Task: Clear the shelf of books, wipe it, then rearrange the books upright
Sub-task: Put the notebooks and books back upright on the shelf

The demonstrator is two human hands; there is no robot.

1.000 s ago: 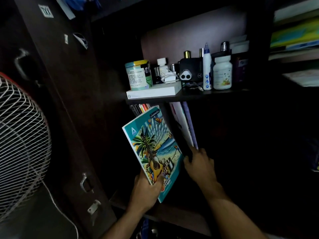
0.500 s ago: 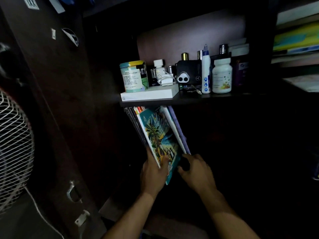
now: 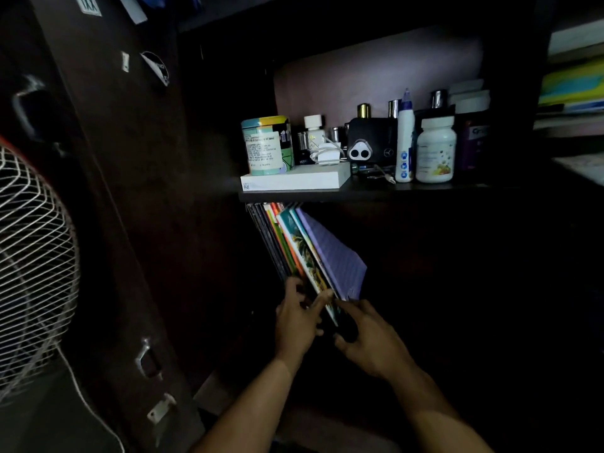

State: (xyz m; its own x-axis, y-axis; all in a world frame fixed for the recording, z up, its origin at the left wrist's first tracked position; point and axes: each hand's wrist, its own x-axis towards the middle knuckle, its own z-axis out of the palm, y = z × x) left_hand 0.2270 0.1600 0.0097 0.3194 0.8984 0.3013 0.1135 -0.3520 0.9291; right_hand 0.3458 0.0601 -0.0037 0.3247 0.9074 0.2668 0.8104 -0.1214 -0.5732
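A row of thin books (image 3: 277, 243) stands leaning left in the dark lower shelf compartment. The teal notebook with the palm and guitar cover (image 3: 307, 256) is now in that row, with a purple book (image 3: 336, 256) to its right. My left hand (image 3: 295, 318) pinches the notebook's lower edge between thumb and fingers. My right hand (image 3: 369, 338) is just to the right, fingers curled at the lower edge of the books; what it holds is hidden in the dark. The shelf floor is too dark to see.
The upper shelf board (image 3: 392, 191) carries a white box (image 3: 294, 181), a teal tin (image 3: 266, 145), a white pill bottle (image 3: 436, 150), a black device (image 3: 371, 142) and other bottles. A cupboard door (image 3: 124, 223) stands open on the left beside a fan grille (image 3: 32, 266). More books (image 3: 575, 83) lie at the right.
My left hand has moved the teal notebook from in front of the shelf into the row of books. My right hand has come down to the books' lower edge.
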